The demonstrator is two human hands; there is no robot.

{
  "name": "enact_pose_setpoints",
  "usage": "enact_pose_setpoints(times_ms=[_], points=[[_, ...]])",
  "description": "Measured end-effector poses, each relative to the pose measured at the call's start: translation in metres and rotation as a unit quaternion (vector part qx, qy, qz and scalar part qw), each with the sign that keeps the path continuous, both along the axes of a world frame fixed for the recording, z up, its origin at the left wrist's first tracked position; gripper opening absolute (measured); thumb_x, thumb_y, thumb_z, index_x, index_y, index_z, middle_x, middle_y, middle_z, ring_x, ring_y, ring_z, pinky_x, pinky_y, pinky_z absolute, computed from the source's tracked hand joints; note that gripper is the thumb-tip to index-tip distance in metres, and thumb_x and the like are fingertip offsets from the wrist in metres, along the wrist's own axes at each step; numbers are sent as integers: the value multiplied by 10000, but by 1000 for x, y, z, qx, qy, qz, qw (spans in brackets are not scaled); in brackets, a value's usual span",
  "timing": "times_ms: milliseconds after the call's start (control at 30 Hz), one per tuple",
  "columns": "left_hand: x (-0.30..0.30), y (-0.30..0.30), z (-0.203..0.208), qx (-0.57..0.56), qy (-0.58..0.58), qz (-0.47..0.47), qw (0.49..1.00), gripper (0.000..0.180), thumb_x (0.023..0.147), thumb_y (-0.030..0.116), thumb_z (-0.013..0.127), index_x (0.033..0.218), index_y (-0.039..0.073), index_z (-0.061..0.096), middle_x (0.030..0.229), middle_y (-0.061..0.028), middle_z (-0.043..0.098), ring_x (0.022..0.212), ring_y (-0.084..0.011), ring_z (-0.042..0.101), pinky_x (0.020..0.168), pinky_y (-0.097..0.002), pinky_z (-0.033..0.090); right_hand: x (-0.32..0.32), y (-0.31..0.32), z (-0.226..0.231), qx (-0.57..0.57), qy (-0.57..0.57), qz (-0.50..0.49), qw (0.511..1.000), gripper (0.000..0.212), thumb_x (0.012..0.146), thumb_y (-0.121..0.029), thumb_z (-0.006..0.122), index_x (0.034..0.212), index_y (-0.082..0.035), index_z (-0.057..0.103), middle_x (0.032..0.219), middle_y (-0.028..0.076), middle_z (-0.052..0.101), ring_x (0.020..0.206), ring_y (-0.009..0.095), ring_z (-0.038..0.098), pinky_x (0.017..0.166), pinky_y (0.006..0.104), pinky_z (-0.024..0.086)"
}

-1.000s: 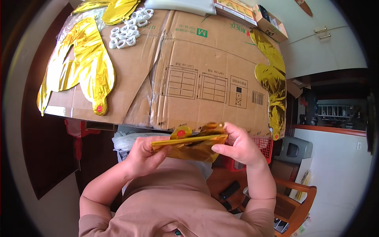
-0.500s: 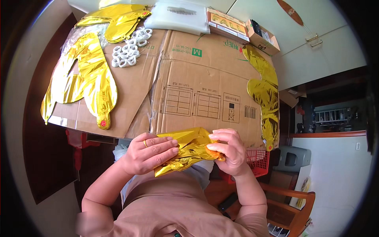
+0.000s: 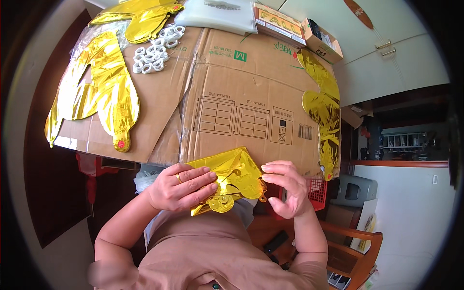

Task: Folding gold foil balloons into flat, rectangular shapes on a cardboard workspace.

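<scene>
A folded gold foil balloon (image 3: 231,178) is held at the near edge of the tabletop (image 3: 63,141), just in front of the person's chest. The left hand (image 3: 181,186) is laid flat over the balloon's left part, its fingers (image 3: 200,180) stretched out and pressed down on the foil, with a ring seen on one of them. The right hand (image 3: 287,188) is set at the balloon's right edge, its fingers curled loosely and touching the foil rather than closed around it. A flattened cardboard sheet (image 3: 241,92) is spread over the tabletop beyond the hands. On the far left of it a large gold foil balloon (image 3: 104,92) is laid flat, and a cluster of small white rings (image 3: 152,53) is seen just beyond it. Another crumpled gold balloon (image 3: 324,104) is draped along the right edge of the cardboard. A clear plastic bag (image 3: 217,14) and a printed carton (image 3: 278,21) are placed at the far side.
</scene>
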State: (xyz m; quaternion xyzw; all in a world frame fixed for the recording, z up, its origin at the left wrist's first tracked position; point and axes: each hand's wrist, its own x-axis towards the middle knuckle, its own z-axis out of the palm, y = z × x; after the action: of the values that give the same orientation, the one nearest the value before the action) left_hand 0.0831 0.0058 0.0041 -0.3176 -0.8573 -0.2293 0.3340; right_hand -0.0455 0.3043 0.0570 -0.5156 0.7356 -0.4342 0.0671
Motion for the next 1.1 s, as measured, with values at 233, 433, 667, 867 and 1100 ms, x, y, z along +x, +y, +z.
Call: enact_pose_setpoints(times_ms=[233,433,667,867,1100], points=[[1,1,-2,-8,-4,-9,1000,244,911,165,679,1132,64,707,1112,-103,739,978,-228,732,785,-319,565,11,-10,7,90,102,3,991,527,630,-69,789,1138,-89,650,1238,121,627,1153,336,608,987,449,508],[2,0,-2,-11,-12,-14,1000,253,904,167,685,1134,65,709,1112,-105,736,981,-232,732,789,-325,568,8,-12,-2,57,72,8,996,355,686,13,778,1009,-84,669,1105,85,680,1020,309,655,890,412,535],[3,0,-4,-10,-26,-14,1000,257,903,172,678,1136,69,712,1126,-106,736,989,-231,731,804,-330,566,2,-19,0,105,-37,-1,994,183,788,-36,794,950,-63,711,982,56,689,908,254,640,814,381,514],[3,-1,-7,-10,-43,-13,999,267,889,150,664,1141,69,703,1141,-112,734,1009,-239,727,820,-341,567,0,-26,-1,205,-144,-31,968,158,871,-155,768,940,-23,718,882,95,652,845,281,628,766,386,503],[4,0,-11,-7,-46,-13,999,274,884,142,662,1145,68,701,1153,-118,732,1019,-238,724,841,-345,572,6,-41,-2,234,-156,-113,953,226,865,-206,783,918,-3,700,826,133,636,825,310,633,753,405,507]])
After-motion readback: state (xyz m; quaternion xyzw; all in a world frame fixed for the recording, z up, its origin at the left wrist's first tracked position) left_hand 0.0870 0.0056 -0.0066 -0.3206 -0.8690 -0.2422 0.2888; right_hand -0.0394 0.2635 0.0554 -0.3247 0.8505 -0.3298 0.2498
